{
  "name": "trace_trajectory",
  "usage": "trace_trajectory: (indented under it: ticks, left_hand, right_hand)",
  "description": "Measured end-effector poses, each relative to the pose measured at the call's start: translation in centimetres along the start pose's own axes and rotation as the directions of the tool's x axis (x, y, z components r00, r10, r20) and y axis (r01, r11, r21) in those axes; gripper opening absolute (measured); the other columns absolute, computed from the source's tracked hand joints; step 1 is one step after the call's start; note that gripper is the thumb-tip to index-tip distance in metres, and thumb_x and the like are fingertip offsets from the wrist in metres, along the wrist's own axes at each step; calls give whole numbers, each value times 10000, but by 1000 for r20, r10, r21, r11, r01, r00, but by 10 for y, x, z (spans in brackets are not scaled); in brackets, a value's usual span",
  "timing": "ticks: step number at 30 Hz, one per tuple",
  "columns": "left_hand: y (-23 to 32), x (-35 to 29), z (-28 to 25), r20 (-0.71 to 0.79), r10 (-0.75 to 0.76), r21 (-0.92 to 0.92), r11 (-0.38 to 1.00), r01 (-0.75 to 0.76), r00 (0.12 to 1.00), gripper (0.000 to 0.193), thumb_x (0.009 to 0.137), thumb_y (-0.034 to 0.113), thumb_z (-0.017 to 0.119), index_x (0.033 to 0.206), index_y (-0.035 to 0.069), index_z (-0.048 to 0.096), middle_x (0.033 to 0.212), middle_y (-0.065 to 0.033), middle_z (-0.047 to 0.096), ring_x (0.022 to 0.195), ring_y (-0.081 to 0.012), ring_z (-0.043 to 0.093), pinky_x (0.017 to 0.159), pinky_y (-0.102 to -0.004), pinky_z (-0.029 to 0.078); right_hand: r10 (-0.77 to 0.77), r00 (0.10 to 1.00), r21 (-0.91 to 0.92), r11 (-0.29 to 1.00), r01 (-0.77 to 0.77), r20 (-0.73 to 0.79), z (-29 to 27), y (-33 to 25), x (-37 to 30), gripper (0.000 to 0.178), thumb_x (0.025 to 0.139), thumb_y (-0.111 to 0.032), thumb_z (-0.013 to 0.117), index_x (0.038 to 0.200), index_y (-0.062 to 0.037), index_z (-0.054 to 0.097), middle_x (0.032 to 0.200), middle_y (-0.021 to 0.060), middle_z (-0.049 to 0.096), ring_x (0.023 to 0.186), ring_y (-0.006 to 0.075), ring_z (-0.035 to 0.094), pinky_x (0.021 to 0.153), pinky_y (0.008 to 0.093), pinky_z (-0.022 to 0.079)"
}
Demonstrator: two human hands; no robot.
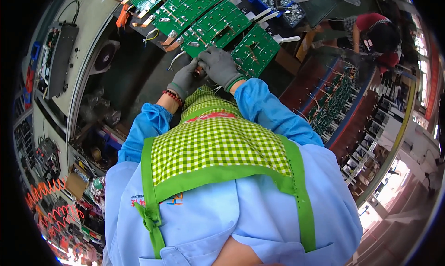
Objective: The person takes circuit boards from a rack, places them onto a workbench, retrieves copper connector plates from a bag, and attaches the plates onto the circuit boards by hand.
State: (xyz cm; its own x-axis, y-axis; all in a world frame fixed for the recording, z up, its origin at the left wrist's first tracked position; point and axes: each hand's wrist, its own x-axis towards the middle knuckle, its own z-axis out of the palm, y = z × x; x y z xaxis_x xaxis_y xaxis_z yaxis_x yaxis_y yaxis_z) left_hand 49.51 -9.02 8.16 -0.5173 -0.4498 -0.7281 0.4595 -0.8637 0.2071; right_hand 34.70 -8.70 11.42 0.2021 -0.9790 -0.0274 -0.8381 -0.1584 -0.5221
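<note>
My left hand (186,78), in a grey glove with a red bead bracelet at the wrist, is closed by the near edge of the green circuit boards (215,25). A small copper-coloured piece (199,71) shows at its fingertips; its exact kind cannot be made out. My right hand (219,67), gloved in grey too, meets the left one there with its fingers bent in, and what they grip is hidden. Beside the right hand lies a separate green board (256,51) with metal parts on it. A white wire (176,59) curls near the left hand.
Bins of small metal parts (292,13) stand at the far right of the boards. Farther right, a co-worker (371,38) bends by a line of wired boards (331,103). A fan (104,56) sits at left. Coiled orange hoses (60,215) hang at lower left.
</note>
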Motion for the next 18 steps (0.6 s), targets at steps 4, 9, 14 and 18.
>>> trace_trajectory:
  ticks: [4, 9, 14, 18]
  left_hand:
    - [-1, 9, -21, 74, -19, 56, 998, 14, 997, 274, 963, 371, 472, 1045, 122, 552, 982, -39, 594, 919, -180, 586, 852, -397, 495]
    - [0, 14, -24, 40, -21, 66, 998, 18, 999, 275, 951, 380, 498, 1066, 137, 551, 966, -25, 592, 914, -173, 582, 879, -380, 479]
    - [0, 7, -13, 66, -31, 16, 999, 30, 997, 268, 970, 372, 463, 966, 120, 554, 798, -28, 563, 778, -170, 567, 789, -376, 511]
    - [-1, 12, -22, 71, -35, 79, 996, 30, 997, 315, 971, 386, 450, 977, 92, 563, 827, -39, 570, 821, -175, 580, 802, -376, 511]
  right_hand:
    - [-11, 995, 92, 996, 3, 96, -7, 5, -2, 180, 812, -253, 617, 926, -114, 625, 960, 99, 580, 906, 307, 588, 773, 421, 484]
    - [-53, 991, 59, 997, 46, 123, -8, 12, -2, 197, 823, -230, 603, 990, -126, 613, 987, 107, 574, 908, 319, 585, 781, 425, 479]
    - [6, 985, -56, 998, 4, 172, -8, 5, -1, 214, 811, -251, 619, 986, -130, 604, 990, 116, 565, 890, 333, 584, 745, 448, 484]
    - [25, 995, 35, 999, -28, 96, -10, 1, -1, 266, 783, -307, 657, 966, -122, 603, 1080, 123, 535, 908, 337, 592, 769, 444, 491]
